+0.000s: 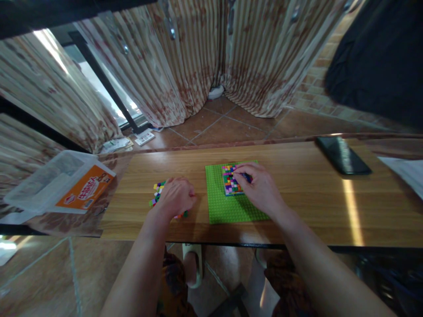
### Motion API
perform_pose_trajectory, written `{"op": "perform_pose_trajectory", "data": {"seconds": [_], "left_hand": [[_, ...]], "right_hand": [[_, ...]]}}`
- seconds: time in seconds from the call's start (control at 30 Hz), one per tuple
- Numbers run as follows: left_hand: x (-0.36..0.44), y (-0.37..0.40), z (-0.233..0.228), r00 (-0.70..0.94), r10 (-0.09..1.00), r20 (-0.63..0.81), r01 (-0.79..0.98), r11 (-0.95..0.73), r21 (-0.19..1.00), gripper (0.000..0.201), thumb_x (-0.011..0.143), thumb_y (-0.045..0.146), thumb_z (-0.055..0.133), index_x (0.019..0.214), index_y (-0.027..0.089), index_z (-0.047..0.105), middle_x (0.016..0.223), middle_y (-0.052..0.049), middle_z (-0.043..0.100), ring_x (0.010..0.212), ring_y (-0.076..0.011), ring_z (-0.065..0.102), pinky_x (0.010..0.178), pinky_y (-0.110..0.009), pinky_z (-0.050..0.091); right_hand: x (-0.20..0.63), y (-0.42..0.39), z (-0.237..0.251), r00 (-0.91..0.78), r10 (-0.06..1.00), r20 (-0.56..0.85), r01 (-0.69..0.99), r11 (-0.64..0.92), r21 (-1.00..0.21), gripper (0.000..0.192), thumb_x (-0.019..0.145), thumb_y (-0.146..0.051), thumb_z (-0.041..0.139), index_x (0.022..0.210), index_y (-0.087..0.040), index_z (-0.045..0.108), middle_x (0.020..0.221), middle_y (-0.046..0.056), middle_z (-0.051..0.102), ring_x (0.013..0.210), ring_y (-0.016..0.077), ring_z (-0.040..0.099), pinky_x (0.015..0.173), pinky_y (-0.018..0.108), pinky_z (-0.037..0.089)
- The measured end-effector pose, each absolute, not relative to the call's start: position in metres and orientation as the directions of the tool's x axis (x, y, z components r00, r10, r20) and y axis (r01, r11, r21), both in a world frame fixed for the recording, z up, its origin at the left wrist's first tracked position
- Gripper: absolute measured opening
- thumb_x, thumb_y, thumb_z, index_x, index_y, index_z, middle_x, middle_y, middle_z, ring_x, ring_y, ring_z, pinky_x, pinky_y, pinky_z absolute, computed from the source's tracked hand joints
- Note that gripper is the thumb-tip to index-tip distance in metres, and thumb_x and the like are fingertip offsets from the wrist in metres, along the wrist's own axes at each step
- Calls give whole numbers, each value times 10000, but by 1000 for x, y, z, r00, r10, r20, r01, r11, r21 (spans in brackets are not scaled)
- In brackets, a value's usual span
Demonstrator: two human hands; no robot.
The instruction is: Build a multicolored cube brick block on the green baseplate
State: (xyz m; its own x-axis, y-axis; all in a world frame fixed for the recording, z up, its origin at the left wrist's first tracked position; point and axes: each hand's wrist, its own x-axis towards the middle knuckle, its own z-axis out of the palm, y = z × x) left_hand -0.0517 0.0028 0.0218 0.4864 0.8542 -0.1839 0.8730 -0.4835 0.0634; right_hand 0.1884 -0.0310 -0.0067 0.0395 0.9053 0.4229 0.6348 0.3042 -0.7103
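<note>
A green studded baseplate lies on the wooden table. On it stands a low block of small multicoloured toy bricks, partly covered by my right hand. The thumb and fingertips of that hand are pinched together at the block's upper right; whatever is between them is too small to make out. To the left, my left hand is over a loose pile of small coloured bricks, its fingers curled in. The hand hides much of the pile, and what it may hold does not show.
A black phone lies at the table's far right, with white paper beyond it. Left of the table stands a clear plastic box with an orange label. Striped curtains hang behind, above a tiled floor.
</note>
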Motion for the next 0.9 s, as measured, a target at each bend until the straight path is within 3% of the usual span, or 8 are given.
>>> {"op": "perform_pose_trajectory", "data": {"seconds": [0.1,0.17,0.3,0.4,0.5,0.9], "left_hand": [[-50,2,21,495,855,-155,868,-491,71,176,761,206,544,612,176,633,755,-73,669,777,-230,624,740,-343,411],[-49,2,20,483,868,-116,873,-467,139,171,816,204,500,705,170,625,717,-58,656,711,-207,614,680,-315,403],[-45,4,17,436,900,-13,828,-396,397,184,895,225,424,826,175,587,650,-10,622,600,-159,580,587,-267,383],[-39,6,10,397,913,90,713,-369,596,137,870,220,466,812,176,583,685,-5,634,625,-144,592,595,-247,412],[-36,8,3,397,912,101,594,-340,730,130,841,198,486,855,179,613,722,0,662,653,-136,612,616,-237,449],[-23,6,-3,372,924,87,586,-307,750,190,834,195,492,850,173,680,805,-16,712,751,-150,642,696,-244,482]], "right_hand": [[189,-31,-7,41,907,420,642,298,-706,124,854,-250,578,835,-222,698,942,62,697,934,227,618,889,405,473],[188,-31,-7,44,908,416,647,292,-704,124,855,-246,578,838,-221,698,948,63,694,936,225,615,890,402,473],[188,-31,-7,39,908,418,661,290,-692,126,857,-231,574,844,-217,698,938,66,693,943,226,611,889,396,471],[187,-31,-6,25,905,425,667,301,-681,129,862,-223,568,848,-213,696,937,68,694,943,226,609,892,397,466],[187,-31,-5,22,905,426,667,304,-680,125,862,-223,573,828,-214,694,938,64,696,935,223,609,889,395,464],[186,-32,-4,28,907,421,691,287,-664,133,862,-230,571,824,-217,698,947,66,693,946,228,604,892,402,458]]}}
